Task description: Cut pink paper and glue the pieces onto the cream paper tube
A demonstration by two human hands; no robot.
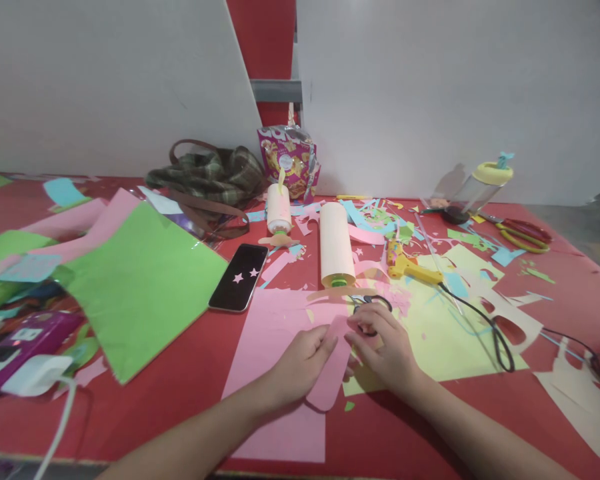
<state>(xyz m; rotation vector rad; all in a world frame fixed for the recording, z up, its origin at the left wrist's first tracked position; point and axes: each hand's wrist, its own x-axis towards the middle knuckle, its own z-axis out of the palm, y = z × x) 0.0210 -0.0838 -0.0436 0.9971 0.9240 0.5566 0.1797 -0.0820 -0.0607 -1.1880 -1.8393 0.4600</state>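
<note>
Between my hands is a long pink paper strip with rounded ends. My left hand pinches its left edge, thumb on top. My right hand has thumb and fingers closed at the strip's upper right edge. Under the strip lies a pink paper sheet. Dark-handled scissors lie just beyond my right hand, partly hidden by it. Past them stands a cream paper-covered cylinder with a green part at its base. A smaller cream cylinder stands farther back.
A phone bears two pink paper stars. Green paper lies at left, near a white cable. On the right are a yellow glue gun, yellow paper, scraps, red-and-yellow scissors and a clear jar.
</note>
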